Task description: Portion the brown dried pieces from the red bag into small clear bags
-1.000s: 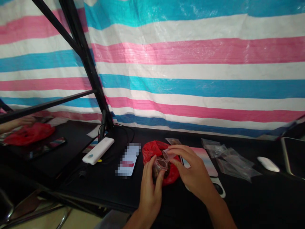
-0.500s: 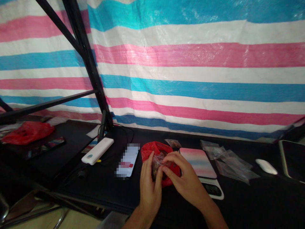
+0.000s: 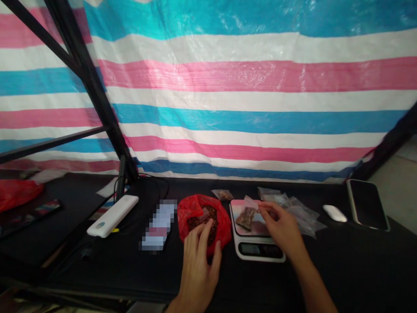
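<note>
My right hand (image 3: pixel 284 228) pinches the top corner of a small clear zip bag (image 3: pixel 246 218) filled with brown bits. That bag is over the pink-and-blue plate of a white kitchen scale (image 3: pixel 239 242); whether it rests there I cannot tell. The scale's display is unreadable. Left of the scale sits an open red plastic bag (image 3: pixel 224 221) of small brown pieces. With fingers apart, my left hand (image 3: pixel 199 263) reaches over the near side of this red bag and holds nothing that I can see.
Behind the red bag lies another filled bag (image 3: pixel 222 194). Several clear bags (image 3: pixel 301 215) spread right of the scale, near a white mouse-like object (image 3: pixel 335 213) and a dark-screened tablet (image 3: pixel 368 204). At left are a phone (image 3: pixel 159 225) and a white power bank (image 3: pixel 113 216).
My right hand has carried the small bag from above the red bag rightward over the scale. My left hand has let go of it and opened. The view has shifted right.
</note>
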